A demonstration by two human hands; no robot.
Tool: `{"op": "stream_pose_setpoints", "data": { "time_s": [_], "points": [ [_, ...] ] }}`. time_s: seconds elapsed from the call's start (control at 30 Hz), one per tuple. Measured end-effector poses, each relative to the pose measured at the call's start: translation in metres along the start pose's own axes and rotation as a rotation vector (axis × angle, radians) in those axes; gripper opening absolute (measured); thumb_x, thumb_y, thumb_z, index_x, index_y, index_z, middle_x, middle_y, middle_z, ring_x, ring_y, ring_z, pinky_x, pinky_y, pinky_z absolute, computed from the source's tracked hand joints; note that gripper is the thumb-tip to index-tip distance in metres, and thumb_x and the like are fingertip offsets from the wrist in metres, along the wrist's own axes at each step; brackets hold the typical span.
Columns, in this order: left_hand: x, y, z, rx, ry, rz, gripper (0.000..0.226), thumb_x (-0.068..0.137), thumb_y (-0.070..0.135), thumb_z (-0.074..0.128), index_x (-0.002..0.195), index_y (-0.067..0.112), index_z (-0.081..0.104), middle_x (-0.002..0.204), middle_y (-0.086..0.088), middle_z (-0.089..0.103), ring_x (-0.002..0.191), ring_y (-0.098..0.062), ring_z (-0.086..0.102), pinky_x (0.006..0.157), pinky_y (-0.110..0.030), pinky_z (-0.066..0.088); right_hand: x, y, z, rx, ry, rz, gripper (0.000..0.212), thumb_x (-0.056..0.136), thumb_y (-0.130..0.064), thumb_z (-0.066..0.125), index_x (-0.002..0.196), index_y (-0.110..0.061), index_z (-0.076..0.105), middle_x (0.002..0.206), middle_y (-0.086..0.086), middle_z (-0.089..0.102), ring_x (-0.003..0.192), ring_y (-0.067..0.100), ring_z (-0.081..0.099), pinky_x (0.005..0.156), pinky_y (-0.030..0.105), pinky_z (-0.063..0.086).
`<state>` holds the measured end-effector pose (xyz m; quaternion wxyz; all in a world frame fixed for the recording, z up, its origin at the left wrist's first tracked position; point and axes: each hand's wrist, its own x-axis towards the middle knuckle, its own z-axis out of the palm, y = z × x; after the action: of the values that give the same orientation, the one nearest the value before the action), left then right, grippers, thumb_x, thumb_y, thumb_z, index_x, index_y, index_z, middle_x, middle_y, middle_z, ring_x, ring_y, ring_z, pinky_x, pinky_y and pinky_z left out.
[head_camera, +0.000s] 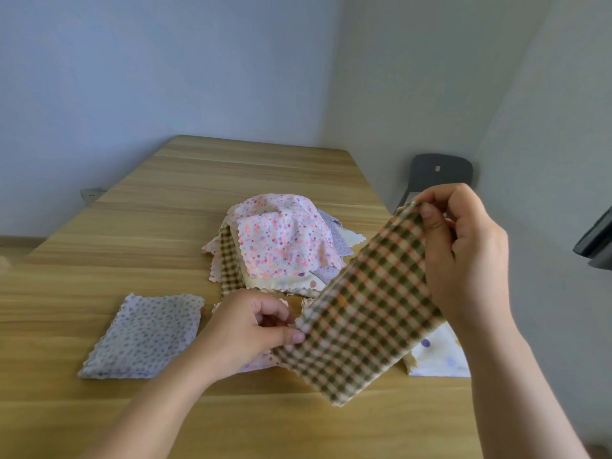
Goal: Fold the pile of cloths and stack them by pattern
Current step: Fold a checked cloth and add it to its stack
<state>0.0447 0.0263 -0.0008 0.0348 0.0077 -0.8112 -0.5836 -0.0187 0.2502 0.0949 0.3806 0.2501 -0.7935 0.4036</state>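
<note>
Plaid cloth [367,303] held over table [165,200] near-right, L hand [251,329] pinching its lower-left edge, R hand [463,260] pinching the top edge; pile [281,246] sits mid-table behind. Bare wood far + left of pile; 1 folded purple-dot cloth [145,336] near-left, white dotted cloth [440,352] by the right edge. Grey chair [437,173] in pale-walled corner.

I count two hands, left hand [251,329] and right hand [463,260], one checked cloth [364,309] between them, one heap of cloths [281,246] too tangled to number, three folded flat (lilac-spotted cloth [142,336], half-hidden pink cloth [256,363], white dotted cloth [440,354]), one table [198,180], one chair [437,173], one wall socket [91,193].
</note>
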Motion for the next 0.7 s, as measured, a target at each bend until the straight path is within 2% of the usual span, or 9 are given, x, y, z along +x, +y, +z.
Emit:
{"op": "stream_pose_setpoints", "data": {
  "time_s": [0.1, 0.17, 0.23, 0.3, 0.37, 0.47, 0.53, 0.63, 0.7],
  "points": [
    [-0.002, 0.001, 0.002, -0.002, -0.017, 0.006, 0.026, 0.056, 0.028, 0.089, 0.068, 0.013, 0.071, 0.072, -0.017, 0.069, 0.067, -0.016, 0.060, 0.070, -0.038, 0.053, -0.001, -0.001, 0.001, 0.011, -0.007, 0.008, 0.010, 0.095, -0.010, 0.048, 0.094, -0.013, 0.058, 0.075, 0.002, 0.061, 0.066, 0.018, 0.050, 0.062, 0.032, 0.042],
    [-0.002, 0.001, 0.003, -0.017, -0.018, -0.005, 0.018, 0.061, 0.020, 0.086, 0.066, 0.014, 0.070, 0.067, -0.011, 0.069, 0.063, -0.013, 0.060, 0.066, -0.032, 0.049, -0.002, -0.001, 0.000, 0.017, -0.014, 0.016, 0.010, 0.095, -0.011, 0.048, 0.094, -0.014, 0.058, 0.074, 0.004, 0.061, 0.067, 0.019, 0.050, 0.063, 0.032, 0.042],
    [-0.001, -0.001, 0.004, -0.063, -0.017, -0.026, 0.017, 0.069, 0.011, 0.084, 0.074, 0.007, 0.068, 0.075, -0.013, 0.073, 0.069, -0.017, 0.067, 0.072, -0.036, 0.054, -0.002, 0.000, -0.001, 0.015, -0.013, 0.024, 0.010, 0.095, -0.012, 0.048, 0.094, -0.014, 0.058, 0.073, 0.006, 0.060, 0.067, 0.020, 0.050, 0.063, 0.034, 0.042],
    [-0.001, -0.005, 0.001, -0.098, -0.024, -0.042, 0.025, 0.068, 0.018, 0.084, 0.082, 0.006, 0.067, 0.085, -0.016, 0.074, 0.083, -0.029, 0.072, 0.085, -0.044, 0.054, -0.003, 0.002, -0.002, 0.007, -0.007, 0.030, 0.011, 0.095, -0.012, 0.047, 0.094, -0.014, 0.058, 0.072, 0.009, 0.060, 0.067, 0.022, 0.049, 0.063, 0.035, 0.041],
    [0.000, -0.008, -0.003, -0.112, -0.038, -0.064, 0.032, 0.064, 0.025, 0.084, 0.088, 0.011, 0.070, 0.090, -0.016, 0.074, 0.092, -0.036, 0.070, 0.092, -0.047, 0.054, -0.003, 0.003, -0.003, 0.002, 0.007, 0.037, 0.011, 0.095, -0.012, 0.047, 0.093, -0.014, 0.058, 0.072, 0.010, 0.060, 0.066, 0.021, 0.049, 0.063, 0.033, 0.041],
    [0.000, -0.010, -0.009, -0.136, -0.055, -0.105, 0.022, 0.072, 0.011, 0.082, 0.093, 0.008, 0.074, 0.093, -0.013, 0.075, 0.095, -0.032, 0.070, 0.091, -0.040, 0.055, -0.004, 0.006, -0.004, 0.003, 0.024, 0.046, 0.012, 0.096, -0.008, 0.048, 0.094, -0.014, 0.058, 0.074, 0.008, 0.061, 0.065, 0.020, 0.050, 0.060, 0.026, 0.039],
    [-0.002, -0.007, -0.014, -0.152, -0.080, -0.117, 0.018, 0.072, 0.016, 0.077, 0.087, 0.007, 0.076, 0.092, -0.012, 0.075, 0.092, -0.029, 0.071, 0.087, -0.035, 0.057, -0.005, 0.009, -0.005, -0.007, 0.028, 0.054, 0.012, 0.097, -0.007, 0.048, 0.094, -0.014, 0.058, 0.074, 0.008, 0.061, 0.065, 0.020, 0.049, 0.059, 0.022, 0.038],
    [-0.003, -0.007, -0.019, -0.481, -0.015, -0.193, 0.024, 0.074, 0.014, 0.068, 0.093, -0.001, 0.071, 0.096, -0.017, 0.074, 0.089, -0.026, 0.071, 0.077, -0.032, 0.060, -0.007, 0.017, -0.007, -0.042, 0.031, 0.089, 0.012, 0.098, -0.011, 0.044, 0.098, -0.011, 0.056, 0.072, 0.004, 0.060, 0.068, 0.016, 0.050, 0.057, 0.016, 0.036],
    [-0.002, -0.004, -0.019, -0.738, 0.059, -0.220, 0.032, 0.078, 0.012, 0.062, 0.105, -0.004, 0.064, 0.105, -0.019, 0.072, 0.094, -0.026, 0.071, 0.077, -0.033, 0.060, -0.009, 0.021, -0.006, -0.058, 0.019, 0.139, 0.015, 0.098, -0.018, 0.040, 0.102, -0.013, 0.054, 0.073, -0.010, 0.059, 0.075, 0.007, 0.054, 0.056, 0.013, 0.037]
  ]
}}
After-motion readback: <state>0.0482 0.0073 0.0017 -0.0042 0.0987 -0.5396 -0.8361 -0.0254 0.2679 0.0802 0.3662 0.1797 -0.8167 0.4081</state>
